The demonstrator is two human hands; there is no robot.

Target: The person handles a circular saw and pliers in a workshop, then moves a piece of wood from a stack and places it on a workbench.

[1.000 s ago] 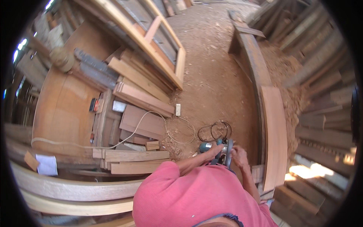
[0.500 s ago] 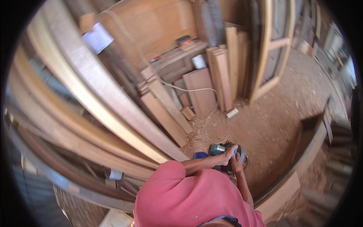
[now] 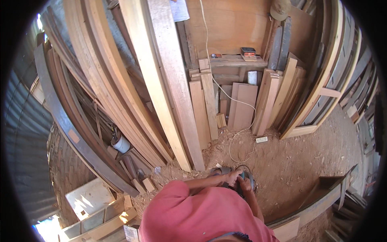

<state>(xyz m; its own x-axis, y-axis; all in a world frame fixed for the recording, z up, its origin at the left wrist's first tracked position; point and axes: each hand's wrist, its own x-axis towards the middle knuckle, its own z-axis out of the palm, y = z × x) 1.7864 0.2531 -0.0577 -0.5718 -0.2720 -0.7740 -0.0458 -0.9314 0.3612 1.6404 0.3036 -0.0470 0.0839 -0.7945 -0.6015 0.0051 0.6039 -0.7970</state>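
Low in front of my body, my left hand [image 3: 232, 177] and my right hand [image 3: 244, 184] are close together on a teal and dark power tool [image 3: 252, 180] with a rounded grey side. The fingers of both hands look closed around its upper part, though partly hidden. Its exact kind cannot be made out, since my hands cover much of it. A dark cord [image 3: 243, 165] loops at its far side. The tool is low, near the dusty floor [image 3: 278, 161]; whether it touches the floor is hidden.
Long planks [image 3: 176, 80] lean at the left. Shorter boards [image 3: 244, 105] stand against the far wall. A pale cable [image 3: 238, 99] runs down to a white socket block [image 3: 261, 139] on the floor. A wooden frame [image 3: 300, 131] leans at right, and a long board [image 3: 318, 203] lies nearer.
My view has turned, so the planks and far wall stand more upright and sit further right. My hands stay together on the tool, slightly lower and further left in view.
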